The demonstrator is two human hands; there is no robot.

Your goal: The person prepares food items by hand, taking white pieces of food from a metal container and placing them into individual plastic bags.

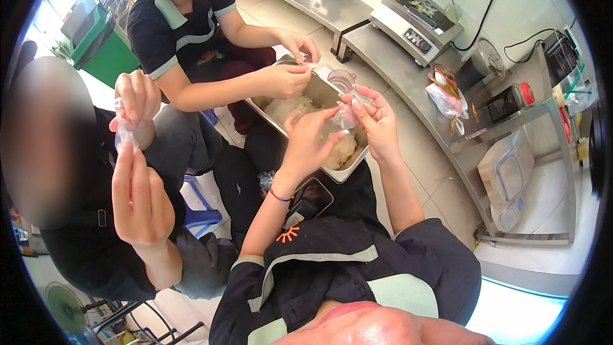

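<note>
My right hand (378, 122) pinches a thin, translucent, film-like piece (346, 117) between thumb and fingertips. Close on its left is my left hand (309, 141), thumb and fingers spread, with the index fingertip at the edge of the piece; whether it touches is unclear. Both hands are above a deep rectangular metal pan (341, 176). Inside the pan lie a pale, translucent stringy mass (289, 107) and a yellowish clump (341, 154), partly hidden by my left hand. A clear round plastic container (342, 80) is by the pan's far right edge.
A co-worker's hands (289, 76) work over the pan's far end. At left, another person's hands (143, 191) hold a small translucent piece (125, 135). A dark phone-like device (313, 197) rests on my lap. Right, a steel shelf (383, 64) carries an induction cooker (414, 26).
</note>
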